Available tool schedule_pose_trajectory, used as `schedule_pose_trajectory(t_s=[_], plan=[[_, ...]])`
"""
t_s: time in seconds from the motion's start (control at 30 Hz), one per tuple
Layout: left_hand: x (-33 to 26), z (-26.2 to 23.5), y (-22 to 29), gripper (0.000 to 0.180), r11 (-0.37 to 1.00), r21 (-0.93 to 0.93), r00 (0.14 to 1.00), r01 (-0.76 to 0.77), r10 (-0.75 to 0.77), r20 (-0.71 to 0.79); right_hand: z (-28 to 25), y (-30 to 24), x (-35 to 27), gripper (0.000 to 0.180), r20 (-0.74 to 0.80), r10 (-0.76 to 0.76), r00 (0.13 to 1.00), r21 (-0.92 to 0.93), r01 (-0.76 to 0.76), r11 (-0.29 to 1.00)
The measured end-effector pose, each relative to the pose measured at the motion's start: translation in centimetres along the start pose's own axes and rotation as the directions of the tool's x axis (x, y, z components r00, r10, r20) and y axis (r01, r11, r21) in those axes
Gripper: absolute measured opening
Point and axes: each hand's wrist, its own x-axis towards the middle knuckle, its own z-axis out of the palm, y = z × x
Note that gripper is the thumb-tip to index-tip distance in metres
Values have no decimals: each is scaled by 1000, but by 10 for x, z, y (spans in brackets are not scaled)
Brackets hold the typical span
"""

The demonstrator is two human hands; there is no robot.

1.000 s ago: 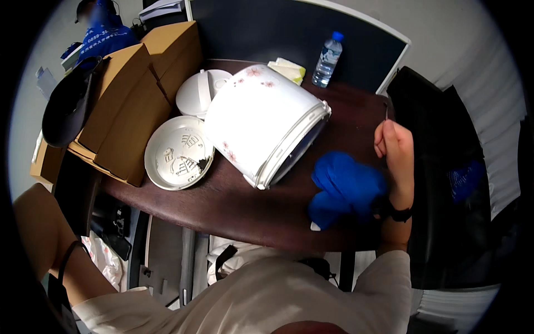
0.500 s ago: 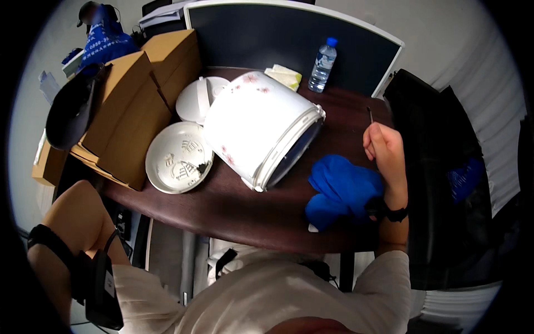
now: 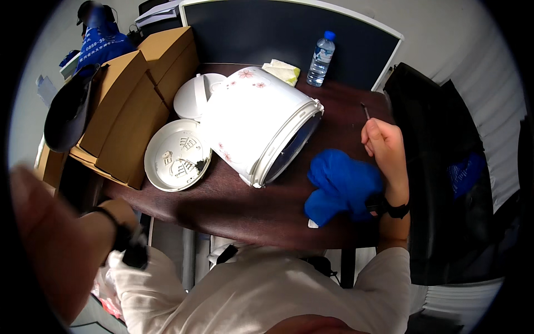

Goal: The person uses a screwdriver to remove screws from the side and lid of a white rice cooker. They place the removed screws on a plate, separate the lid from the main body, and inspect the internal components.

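My right hand [image 3: 385, 142] is closed around a thin, dark, rod-like tool [image 3: 365, 110] above the right side of the table. Below that hand, by the wrist, lies a crumpled blue cloth [image 3: 340, 181]. My left hand [image 3: 47, 239] is raised close to the camera at the left rim, smeared by motion, so its fingers cannot be made out. Mid-table, a white cylindrical appliance body [image 3: 253, 119] with pink flowers rests on its side, its open end facing right. Against its left sits a round white shallow cover [image 3: 177, 178] with dark debris inside. Behind that is a round white part with a strap [image 3: 192, 99].
Cardboard boxes [image 3: 130, 106] stand along the left, with a dark curved object [image 3: 69, 111] on them. At the back are a water bottle [image 3: 321, 61], a white-and-yellow packet [image 3: 281, 72] and a dark partition [image 3: 250, 33]. A black bag-like item [image 3: 439, 183] is at right; another person [image 3: 103, 42] is far left.
My left arm has swung up, bringing the hand near the camera at the left rim. My right hand stays nearly in place with the tool, which is tilted slightly more to the left.
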Motion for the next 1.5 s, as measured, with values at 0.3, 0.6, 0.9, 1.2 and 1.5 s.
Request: schedule_pose_trajectory(t_s=[0.3,0.6,0.9,1.2,1.5], plan=[[7,122,-191,75,409,881,870,239,-493,-7,3,-2,2,44,15,-31,999,-87,32,996],[16,133,-232,76,391,868,879,304,-466,-98,-3,4,7,43,-51,-62,997,-119,55,991],[21,148,-274,55,537,775,936,334,-283,-208,-8,11,10,43,-82,-41,996,-153,28,988],[-3,149,-263,78,501,810,946,304,-256,-197,-7,10,9,44,-17,-68,998,-184,64,981],[-25,148,-276,78,447,845,955,292,-177,-237,-1,8,13,45,-22,-56,998,-224,50,973]])
